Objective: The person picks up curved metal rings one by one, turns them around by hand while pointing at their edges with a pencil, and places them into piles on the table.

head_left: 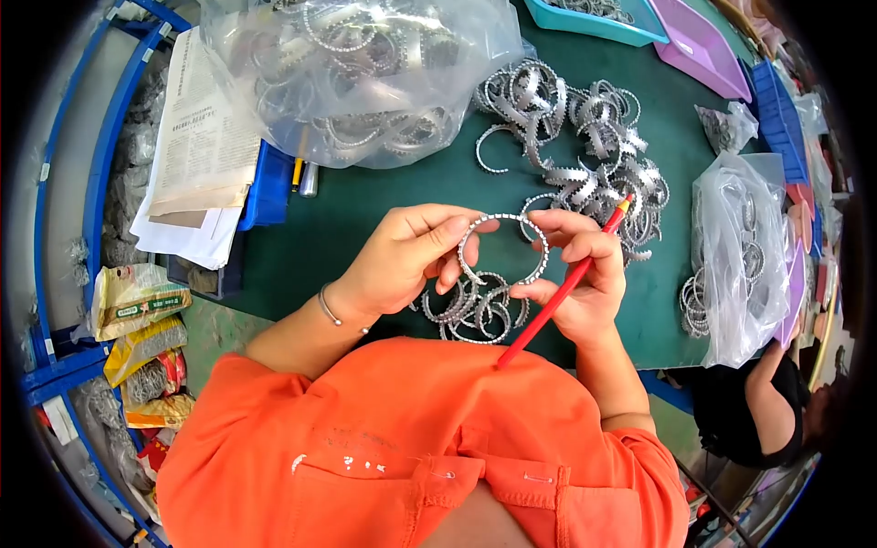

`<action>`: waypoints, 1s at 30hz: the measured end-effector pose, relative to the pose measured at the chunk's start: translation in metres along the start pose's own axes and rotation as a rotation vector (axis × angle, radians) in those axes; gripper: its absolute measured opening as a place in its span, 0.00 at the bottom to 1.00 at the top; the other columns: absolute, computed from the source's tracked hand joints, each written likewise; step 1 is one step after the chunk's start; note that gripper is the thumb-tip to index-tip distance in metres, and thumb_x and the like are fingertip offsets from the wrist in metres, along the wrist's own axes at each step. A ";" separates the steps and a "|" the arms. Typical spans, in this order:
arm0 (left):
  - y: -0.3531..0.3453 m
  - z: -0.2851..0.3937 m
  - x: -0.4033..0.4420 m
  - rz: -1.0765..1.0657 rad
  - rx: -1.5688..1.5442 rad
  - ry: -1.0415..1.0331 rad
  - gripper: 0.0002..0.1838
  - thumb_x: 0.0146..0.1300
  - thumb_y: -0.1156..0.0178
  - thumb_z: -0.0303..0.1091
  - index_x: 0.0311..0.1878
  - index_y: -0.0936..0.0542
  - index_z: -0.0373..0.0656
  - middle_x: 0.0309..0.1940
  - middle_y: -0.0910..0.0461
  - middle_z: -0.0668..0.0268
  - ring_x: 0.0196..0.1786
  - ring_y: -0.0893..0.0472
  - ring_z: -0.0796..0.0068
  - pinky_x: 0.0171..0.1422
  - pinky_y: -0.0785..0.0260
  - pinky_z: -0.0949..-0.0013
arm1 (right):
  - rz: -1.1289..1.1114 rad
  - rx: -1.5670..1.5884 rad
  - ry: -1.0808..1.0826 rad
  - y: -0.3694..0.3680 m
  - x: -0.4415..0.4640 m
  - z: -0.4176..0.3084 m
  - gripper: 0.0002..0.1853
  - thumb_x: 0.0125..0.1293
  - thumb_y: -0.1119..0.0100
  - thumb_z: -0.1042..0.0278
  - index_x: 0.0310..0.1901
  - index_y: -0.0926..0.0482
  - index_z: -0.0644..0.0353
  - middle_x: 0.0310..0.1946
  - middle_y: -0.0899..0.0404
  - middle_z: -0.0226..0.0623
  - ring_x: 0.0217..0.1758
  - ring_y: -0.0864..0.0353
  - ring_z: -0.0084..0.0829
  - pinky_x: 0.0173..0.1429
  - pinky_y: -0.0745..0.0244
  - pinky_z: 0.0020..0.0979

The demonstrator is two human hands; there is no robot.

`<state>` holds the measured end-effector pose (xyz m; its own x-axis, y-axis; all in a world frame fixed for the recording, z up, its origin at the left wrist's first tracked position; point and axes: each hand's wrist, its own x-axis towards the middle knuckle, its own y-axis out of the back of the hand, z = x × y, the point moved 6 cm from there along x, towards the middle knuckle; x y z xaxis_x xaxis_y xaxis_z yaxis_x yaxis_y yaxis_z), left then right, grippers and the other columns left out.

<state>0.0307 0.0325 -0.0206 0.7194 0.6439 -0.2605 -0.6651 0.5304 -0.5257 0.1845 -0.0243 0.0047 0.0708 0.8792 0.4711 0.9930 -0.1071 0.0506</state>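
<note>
My left hand [406,251] pinches the left side of a silvery toothed metal ring [462,265] between thumb and fingers. On the ring's other side, my right hand [585,274] grips it with thumb and fingertips. A red pencil [557,313] also lies in my right hand, slanting between the fingers, its yellowish tip pointing up and away. Just below the held ring, a small group of similar rings [480,315] rests on the table near my body. Beyond my right hand lies a large heap of toothed rings [594,137], some of them open curves.
A clear plastic bag [384,91] full of rings sits at the back left. Papers [206,137] overlie a blue bin [268,187]. Another plastic bag [744,265] is at right, near a person's arm [770,393]. Turquoise [598,27] and purple trays [699,50] stand behind.
</note>
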 end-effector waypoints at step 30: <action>0.005 0.007 -0.001 0.135 0.358 -0.168 0.15 0.68 0.57 0.35 0.46 0.25 0.35 0.25 0.27 0.69 0.20 0.33 0.87 0.23 0.38 0.83 | -0.023 0.027 0.008 0.002 0.000 0.002 0.23 0.42 0.31 0.80 0.36 0.37 0.59 0.47 0.28 0.52 0.44 0.25 0.34 0.47 0.28 0.31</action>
<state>0.0256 0.0387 -0.0173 0.5978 0.7862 -0.1565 -0.8003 0.5739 -0.1736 0.1870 -0.0241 0.0033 0.0474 0.8777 0.4768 0.9966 -0.0741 0.0373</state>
